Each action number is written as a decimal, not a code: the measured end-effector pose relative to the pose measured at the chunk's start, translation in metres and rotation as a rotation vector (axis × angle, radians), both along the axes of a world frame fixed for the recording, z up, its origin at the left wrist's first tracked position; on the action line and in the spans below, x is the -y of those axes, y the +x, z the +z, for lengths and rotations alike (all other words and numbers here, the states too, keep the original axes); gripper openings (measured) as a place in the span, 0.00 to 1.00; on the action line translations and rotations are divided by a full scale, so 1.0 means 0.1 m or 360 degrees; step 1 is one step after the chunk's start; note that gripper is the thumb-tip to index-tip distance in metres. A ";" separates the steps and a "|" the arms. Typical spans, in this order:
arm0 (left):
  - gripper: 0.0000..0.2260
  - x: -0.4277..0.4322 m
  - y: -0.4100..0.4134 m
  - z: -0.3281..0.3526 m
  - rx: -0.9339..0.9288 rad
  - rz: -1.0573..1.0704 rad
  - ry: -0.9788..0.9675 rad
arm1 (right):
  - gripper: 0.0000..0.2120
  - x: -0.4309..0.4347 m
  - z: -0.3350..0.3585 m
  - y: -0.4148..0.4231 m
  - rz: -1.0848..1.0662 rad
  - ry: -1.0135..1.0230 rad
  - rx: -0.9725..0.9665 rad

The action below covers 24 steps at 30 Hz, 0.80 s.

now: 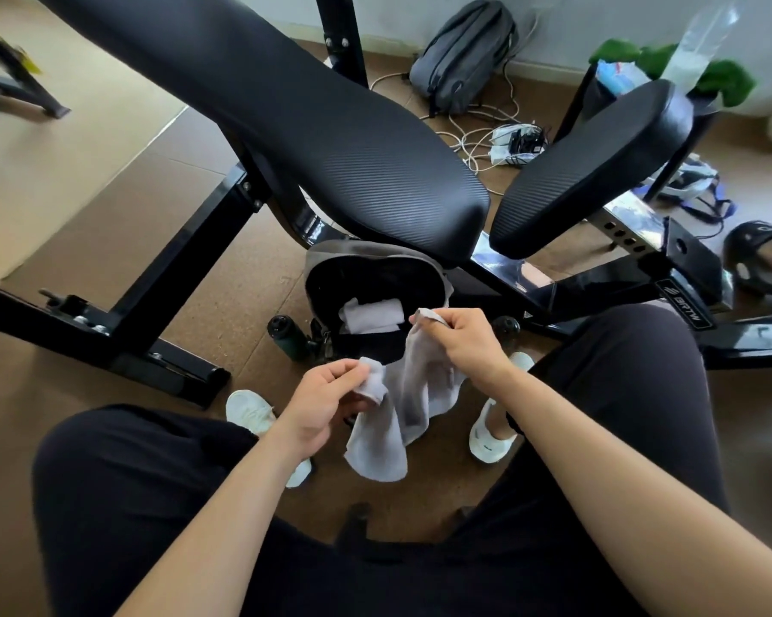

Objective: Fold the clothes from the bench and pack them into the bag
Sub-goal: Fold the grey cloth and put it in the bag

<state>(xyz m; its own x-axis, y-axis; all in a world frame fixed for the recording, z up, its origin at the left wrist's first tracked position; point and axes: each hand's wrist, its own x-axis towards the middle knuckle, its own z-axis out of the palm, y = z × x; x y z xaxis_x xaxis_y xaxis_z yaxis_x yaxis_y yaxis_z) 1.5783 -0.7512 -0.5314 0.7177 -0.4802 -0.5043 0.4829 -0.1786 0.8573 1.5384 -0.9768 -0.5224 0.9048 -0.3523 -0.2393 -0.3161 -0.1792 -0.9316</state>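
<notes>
Cloth (402, 407), pale grey, hung between both hands in the head view, above the floor and between the person's dark-trousered knees. The left hand (326, 403) pinched one bunched corner between its thumb and curled fingers. The right hand (459, 340), a little higher and farther forward, pinched another corner between thumb and forefinger, with its other fingers curled in. Below the two hands the cloth sagged in loose, uneven folds.

Just beyond the hands the bag (366, 251), dark with a grey rim, stood on the brown floor under the near edge of the bench (330, 126). Its mouth gaped toward the camera. Inside lay a folded pale garment (370, 316). The corner held by the right hand was just over the bag's near edge.

The bench's black ribbed back pad slanted up to the left, and its separate seat pad (597, 167) lay to the right. A dark bottle (286, 336) stood just left of the bag. White shoes (248, 409) showed on the floor beneath the forearms. By the far wall a grey backpack (462, 55) lay beside tangled white cables (486, 140), with green fabric (727, 80) farther right. A foot in a black sandal (758, 256) showed at the right edge.
</notes>
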 end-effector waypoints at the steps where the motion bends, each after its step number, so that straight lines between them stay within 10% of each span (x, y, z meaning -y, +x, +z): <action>1: 0.09 0.01 -0.02 0.01 -0.0005 -0.0023 0.0004 | 0.15 -0.07 -0.01 -0.01 0.0066 -0.0005 0.0010; 24: 0.15 0.06 -0.06 0.17 -0.0431 0.0127 -0.0261 | 0.38 -0.43 -0.04 -0.21 0.1039 -0.0514 0.0018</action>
